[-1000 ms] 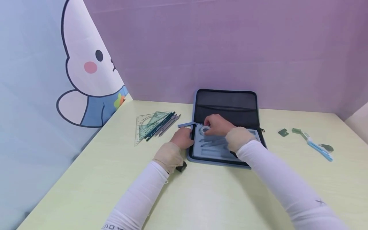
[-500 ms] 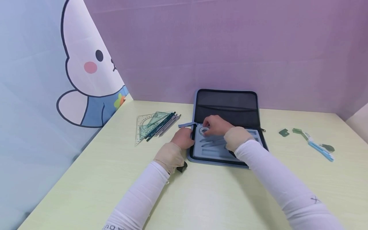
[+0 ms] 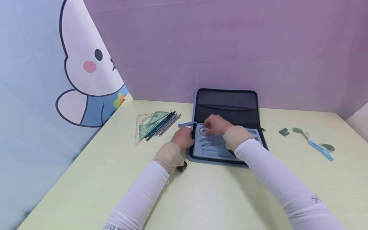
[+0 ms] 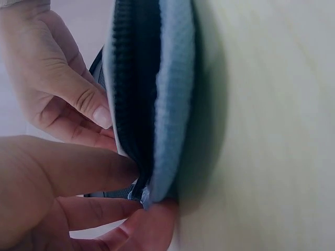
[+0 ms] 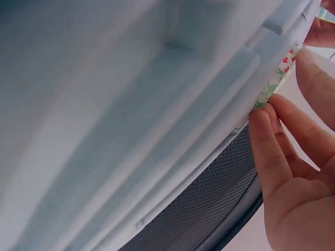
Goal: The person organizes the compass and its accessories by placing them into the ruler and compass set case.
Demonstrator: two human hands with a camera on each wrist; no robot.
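A blue zip case (image 3: 225, 164) lies unfolded, its dark mesh lid (image 3: 227, 105) at the back and a pale blue foam insert (image 3: 218, 153) with shaped recesses in front. My right hand (image 3: 218, 125) pinches a small round roll (image 3: 203, 130) at the insert's upper left; the right wrist view shows a red-and-green pattern on the roll's side (image 5: 275, 83) between the fingers of my right hand (image 5: 303, 183). With thumb and fingers, my left hand (image 3: 182, 138) grips the case's left edge, and in the left wrist view my left hand (image 4: 68, 188) pinches its zipped rim (image 4: 172, 104).
Left of the case lie clear set squares (image 3: 141, 127) and several pencils and thin tools (image 3: 162, 126). A small black object (image 3: 182, 166) sits by my left wrist. To the right are a green piece (image 3: 284, 132), a blue-handled tool (image 3: 320, 150) and a dark green piece (image 3: 327, 147).
Since the earliest view, my right hand has shifted slightly left, with the roll now visible beside its fingertips. My left hand has stayed at the case's edge.
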